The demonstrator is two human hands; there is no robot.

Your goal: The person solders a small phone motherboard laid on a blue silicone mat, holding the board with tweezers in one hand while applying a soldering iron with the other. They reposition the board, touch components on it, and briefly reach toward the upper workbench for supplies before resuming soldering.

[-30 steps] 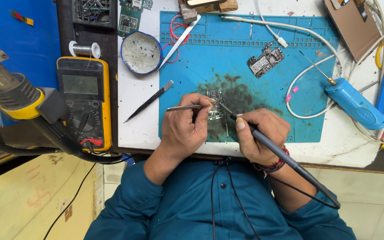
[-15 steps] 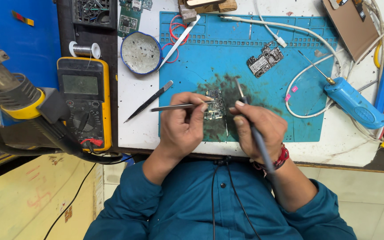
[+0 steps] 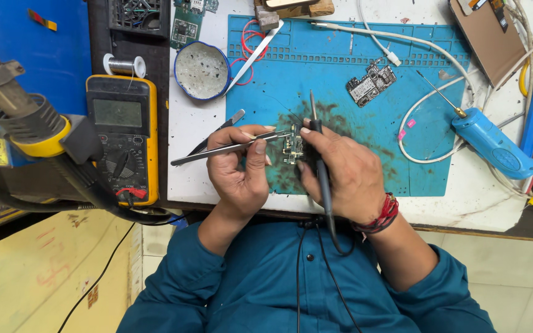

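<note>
Left hand (image 3: 239,169) pinches tweezers (image 3: 229,150) onto the small board (image 3: 292,147) on the blue mat (image 3: 340,80); right hand (image 3: 340,176) grips the iron (image 3: 321,166). Best keep wrists planted, touch lightly.

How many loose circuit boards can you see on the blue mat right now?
2. One small circuit board sits between the left hand and right hand, partly covered. Another circuit board lies bare on the blue mat, farther up. Others may be hidden.
</note>
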